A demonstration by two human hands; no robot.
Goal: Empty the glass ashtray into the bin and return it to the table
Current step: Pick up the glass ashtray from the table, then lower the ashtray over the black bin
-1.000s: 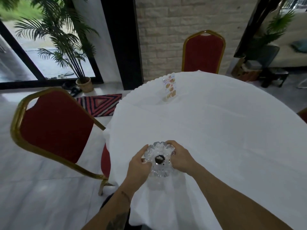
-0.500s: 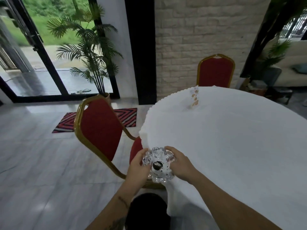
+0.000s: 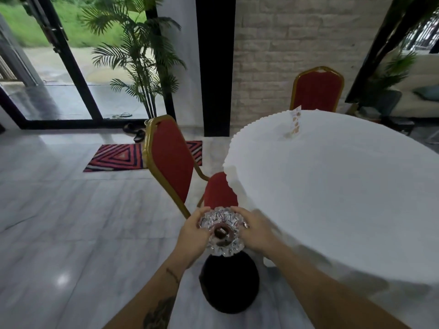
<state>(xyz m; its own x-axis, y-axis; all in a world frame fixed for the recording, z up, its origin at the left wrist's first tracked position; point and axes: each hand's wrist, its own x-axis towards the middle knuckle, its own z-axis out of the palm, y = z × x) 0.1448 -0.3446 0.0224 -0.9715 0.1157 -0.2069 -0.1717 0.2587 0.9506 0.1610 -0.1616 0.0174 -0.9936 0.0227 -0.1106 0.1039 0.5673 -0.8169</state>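
Observation:
A cut-glass ashtray point(image 3: 222, 230) with dark ash and a butt in its centre is held in the air, off the table's left edge. My left hand point(image 3: 192, 235) grips its left rim and my right hand point(image 3: 253, 232) grips its right rim. Directly below it on the floor stands a round black bin point(image 3: 229, 284); the ashtray overlaps the bin's far rim. The round table with the white cloth point(image 3: 332, 198) lies to the right. The ashtray is level, contents still inside.
A red chair with a gold frame point(image 3: 171, 160) stands just beyond the ashtray, tucked at the table's left. Another red chair point(image 3: 317, 89) is at the far side. A small menu card point(image 3: 294, 123) stands on the table. Pale tiled floor point(image 3: 71, 222) spreads left; a striped mat point(image 3: 118, 156) lies near the door.
Both hands lifted the ashtray off the table and carried it left, past the table's edge, to a spot above the black bin. My view turned left with it.

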